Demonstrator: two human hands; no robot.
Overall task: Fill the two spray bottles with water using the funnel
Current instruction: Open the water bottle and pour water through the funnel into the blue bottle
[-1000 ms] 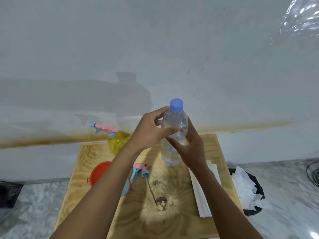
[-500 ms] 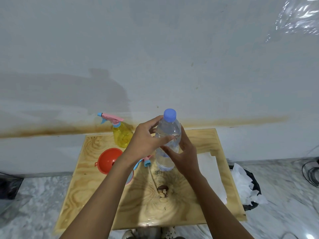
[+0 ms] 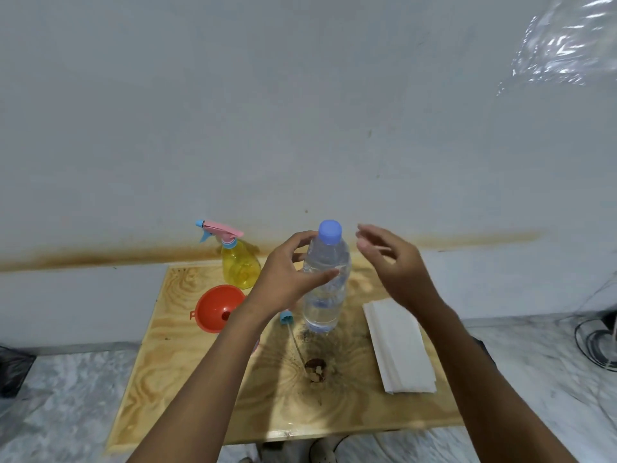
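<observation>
Yellow spray bottle [image 3: 241,265], head on, stands left of the water bottle [image 3: 325,279] at the table's [image 3: 200,379] far edge; orange funnel [image 3: 218,307] lies in front of it. Second bottle's loose spray head [image 3: 286,318] is just left of the water bottle's base, body hidden behind the forearm. Left hand [image 3: 283,279] wraps the water bottle, cap on. Right hand [image 3: 394,262], right of it, spread, blurred. Risks: one-handed squeeze on thin plastic spills once uncapped; forearm could knock the funnel.

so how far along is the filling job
Early. Done: one sprayer head lies unscrewed on the table. In hand: left hand grips the capped water bottle; right hand is off it. Left: uncap, use the funnel, fill both; yellow spray bottle is still capped.
</observation>
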